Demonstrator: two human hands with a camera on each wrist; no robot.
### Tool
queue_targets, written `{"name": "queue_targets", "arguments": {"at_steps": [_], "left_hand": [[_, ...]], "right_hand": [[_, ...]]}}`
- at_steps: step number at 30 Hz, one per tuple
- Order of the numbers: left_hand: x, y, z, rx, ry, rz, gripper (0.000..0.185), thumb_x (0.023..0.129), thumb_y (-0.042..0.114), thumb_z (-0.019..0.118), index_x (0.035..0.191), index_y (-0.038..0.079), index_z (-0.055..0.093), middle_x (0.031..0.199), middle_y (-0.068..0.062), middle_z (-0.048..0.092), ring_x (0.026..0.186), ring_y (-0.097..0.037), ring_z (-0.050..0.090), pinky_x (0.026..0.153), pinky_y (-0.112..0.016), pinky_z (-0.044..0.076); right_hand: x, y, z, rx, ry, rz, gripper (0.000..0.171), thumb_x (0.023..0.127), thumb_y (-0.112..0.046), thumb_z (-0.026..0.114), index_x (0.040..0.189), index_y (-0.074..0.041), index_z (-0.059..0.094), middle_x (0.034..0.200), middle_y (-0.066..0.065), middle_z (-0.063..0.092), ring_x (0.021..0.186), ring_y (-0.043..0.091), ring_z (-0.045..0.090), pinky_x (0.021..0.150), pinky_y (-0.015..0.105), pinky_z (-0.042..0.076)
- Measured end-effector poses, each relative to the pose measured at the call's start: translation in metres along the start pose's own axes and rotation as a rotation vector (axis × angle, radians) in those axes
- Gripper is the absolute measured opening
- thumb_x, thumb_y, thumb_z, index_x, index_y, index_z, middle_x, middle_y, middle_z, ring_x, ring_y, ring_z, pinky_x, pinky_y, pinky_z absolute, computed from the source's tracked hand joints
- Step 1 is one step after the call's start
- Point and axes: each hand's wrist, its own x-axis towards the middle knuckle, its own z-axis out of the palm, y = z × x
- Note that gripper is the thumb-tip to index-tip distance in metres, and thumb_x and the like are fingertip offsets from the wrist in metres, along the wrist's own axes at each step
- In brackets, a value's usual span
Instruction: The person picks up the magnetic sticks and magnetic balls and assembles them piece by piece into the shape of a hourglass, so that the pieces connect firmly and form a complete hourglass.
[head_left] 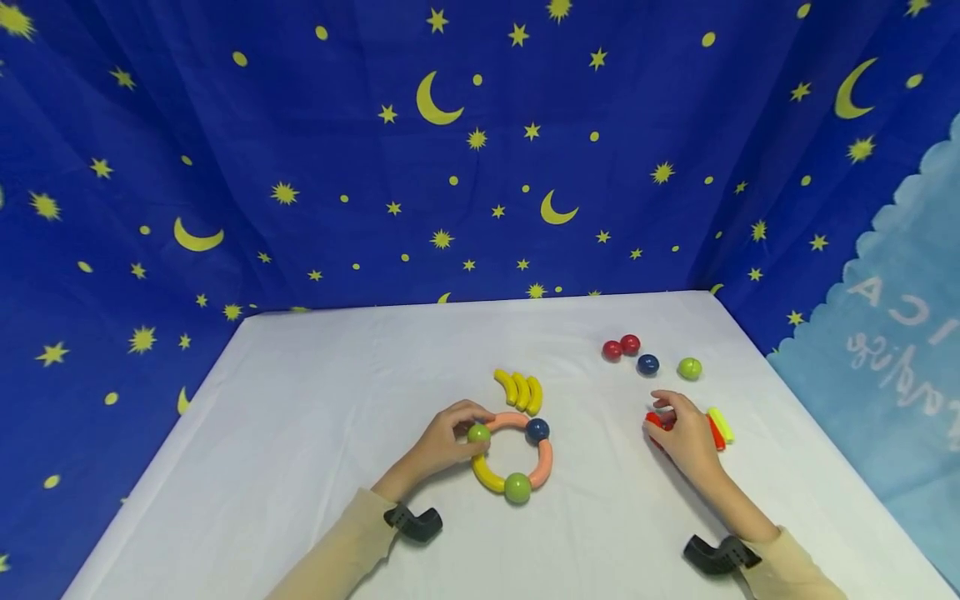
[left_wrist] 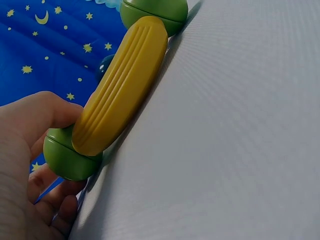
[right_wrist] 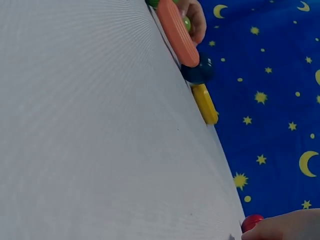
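A ring of toy pieces lies on the white table: a yellow curved bar [head_left: 487,475], pink curved bars [head_left: 542,463], green balls and a blue ball [head_left: 537,430]. My left hand [head_left: 447,439] pinches the green ball [left_wrist: 72,157] on the ring's left side, thumb at its near side. One end of the yellow bar meets that ball; the other meets a second green ball [head_left: 517,488]. To the right, my right hand [head_left: 688,437] has its fingers and thumb around a red rounded piece [head_left: 654,419], partly hidden by them.
Several yellow curved bars [head_left: 520,392] lie just beyond the ring. Red balls [head_left: 621,346], a blue ball [head_left: 648,364] and a green ball [head_left: 690,368] sit at the back right. Beside my right hand lie a red bar [head_left: 717,435] and a yellow bar [head_left: 722,424]. Blue star-patterned cloth [head_left: 480,167] hangs behind.
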Motion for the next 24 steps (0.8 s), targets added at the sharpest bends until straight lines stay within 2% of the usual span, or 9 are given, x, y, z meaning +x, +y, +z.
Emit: {"name": "queue_targets", "arguments": {"at_steps": [7, 11, 14, 21, 24], "left_hand": [[0.000, -0.002, 0.001, -0.006, 0.007, -0.006, 0.034, 0.080, 0.015, 0.074, 0.113, 0.014, 0.067, 0.110, -0.004, 0.063, 0.092, -0.010, 0.054, 0.079, -0.020, 0.047], [0.001, -0.002, 0.002, 0.008, 0.010, -0.019, 0.035, 0.080, 0.012, 0.074, 0.114, 0.011, 0.067, 0.111, -0.007, 0.063, 0.094, -0.016, 0.055, 0.080, -0.023, 0.047], [0.000, 0.002, 0.001, 0.021, 0.006, -0.037, 0.036, 0.080, 0.008, 0.073, 0.115, 0.007, 0.066, 0.113, -0.011, 0.063, 0.096, -0.022, 0.056, 0.081, -0.026, 0.048], [-0.003, 0.031, -0.006, 0.014, -0.022, -0.050, 0.035, 0.081, 0.004, 0.071, 0.115, 0.000, 0.065, 0.113, -0.016, 0.063, 0.096, -0.024, 0.056, 0.083, -0.028, 0.048], [-0.004, 0.038, -0.007, 0.015, -0.019, -0.043, 0.035, 0.081, 0.004, 0.071, 0.115, 0.000, 0.065, 0.112, -0.016, 0.063, 0.095, -0.023, 0.056, 0.083, -0.027, 0.048]], "right_hand": [[0.002, -0.003, 0.002, 0.085, 0.027, 0.027, 0.039, 0.073, 0.005, 0.073, 0.110, 0.006, 0.062, 0.089, 0.017, 0.068, 0.070, -0.002, 0.054, 0.060, 0.011, 0.046], [0.005, -0.013, 0.001, 0.162, 0.032, 0.046, 0.039, 0.076, 0.004, 0.073, 0.113, 0.005, 0.061, 0.091, 0.018, 0.069, 0.075, -0.007, 0.054, 0.069, 0.003, 0.044], [0.008, -0.023, 0.004, 0.263, 0.017, 0.052, 0.038, 0.078, 0.005, 0.071, 0.114, 0.007, 0.060, 0.096, 0.021, 0.068, 0.079, -0.008, 0.055, 0.073, 0.001, 0.044], [0.019, -0.052, 0.018, 0.468, 0.007, 0.081, 0.035, 0.081, 0.005, 0.068, 0.115, 0.007, 0.059, 0.101, 0.026, 0.066, 0.082, -0.011, 0.056, 0.073, 0.004, 0.048], [0.023, -0.066, 0.026, 0.564, 0.001, 0.100, 0.033, 0.081, 0.007, 0.067, 0.113, 0.009, 0.059, 0.102, 0.028, 0.064, 0.082, -0.009, 0.058, 0.074, 0.006, 0.049]]}}
